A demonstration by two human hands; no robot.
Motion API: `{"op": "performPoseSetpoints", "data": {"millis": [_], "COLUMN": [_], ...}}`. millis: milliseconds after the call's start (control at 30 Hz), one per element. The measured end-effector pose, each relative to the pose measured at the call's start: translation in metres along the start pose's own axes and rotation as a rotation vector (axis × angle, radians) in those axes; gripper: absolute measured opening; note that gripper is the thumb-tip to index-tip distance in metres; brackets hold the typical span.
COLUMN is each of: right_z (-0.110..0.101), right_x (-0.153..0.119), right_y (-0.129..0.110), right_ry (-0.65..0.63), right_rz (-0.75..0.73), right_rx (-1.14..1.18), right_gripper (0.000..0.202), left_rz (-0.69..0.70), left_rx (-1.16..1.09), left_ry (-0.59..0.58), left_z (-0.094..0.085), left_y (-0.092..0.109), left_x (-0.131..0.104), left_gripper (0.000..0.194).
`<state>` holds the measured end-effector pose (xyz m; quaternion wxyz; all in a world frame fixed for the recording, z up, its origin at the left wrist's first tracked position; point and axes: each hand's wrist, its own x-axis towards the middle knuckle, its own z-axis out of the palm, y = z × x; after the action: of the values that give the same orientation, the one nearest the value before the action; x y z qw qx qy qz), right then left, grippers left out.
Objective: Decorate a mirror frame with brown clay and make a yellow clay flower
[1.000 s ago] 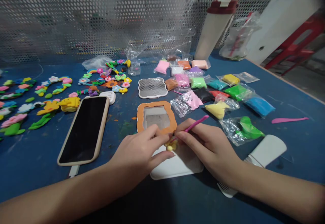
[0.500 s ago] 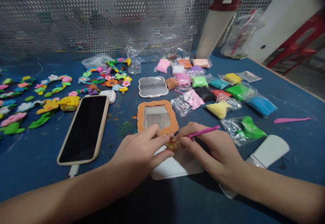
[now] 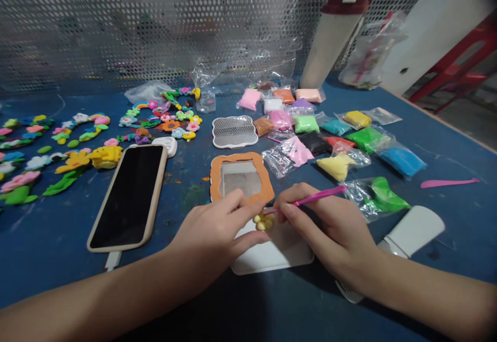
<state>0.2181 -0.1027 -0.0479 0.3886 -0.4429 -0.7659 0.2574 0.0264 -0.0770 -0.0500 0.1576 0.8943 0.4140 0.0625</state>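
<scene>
My right hand (image 3: 326, 223) pinches a thin pink modelling tool (image 3: 320, 195) like a pen, its tip at a small yellow clay flower (image 3: 264, 223). The flower has several rounded petals and lies on a white panel (image 3: 272, 256). My left hand (image 3: 221, 228) rests on the panel's left side, index finger and thumb bent around the flower and steadying it. Just behind my hands is a small mirror with an orange clay frame (image 3: 267, 179), whose wavy inner edge surrounds the glass.
A phone (image 3: 130, 197) on a cable lies left, near many colourful clay pieces (image 3: 171, 124). Bagged clay (image 3: 305, 124) spreads across the right. Farther back stand a second mirror (image 3: 234, 132) and a tumbler (image 3: 330, 42). A white comb (image 3: 415, 231) lies by my right wrist.
The pink tool and my right fingers have shifted slightly right and back from the flower, so more of its petals show. My left hand has hardly moved.
</scene>
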Motion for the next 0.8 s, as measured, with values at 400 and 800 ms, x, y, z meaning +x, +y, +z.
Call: {"op": "performPoseSetpoints", "data": {"millis": [400, 800], "right_z": [-0.0032, -0.0015], "right_x": [-0.0040, -0.0010], "right_y": [-0.0002, -0.0003], "right_ry": [-0.059, 0.029], "right_rz": [-0.056, 0.016], "right_rx": [-0.063, -0.066], "right_gripper": [0.013, 0.015], "left_rz": [0.004, 0.022], "left_rx": [0.029, 0.052], "left_ry": [-0.009, 0.016], "left_z": [0.0008, 0.0012], "left_y": [0.0010, 0.0005], "left_x": [-0.0007, -0.0008], "left_gripper": [0.027, 0.028]}}
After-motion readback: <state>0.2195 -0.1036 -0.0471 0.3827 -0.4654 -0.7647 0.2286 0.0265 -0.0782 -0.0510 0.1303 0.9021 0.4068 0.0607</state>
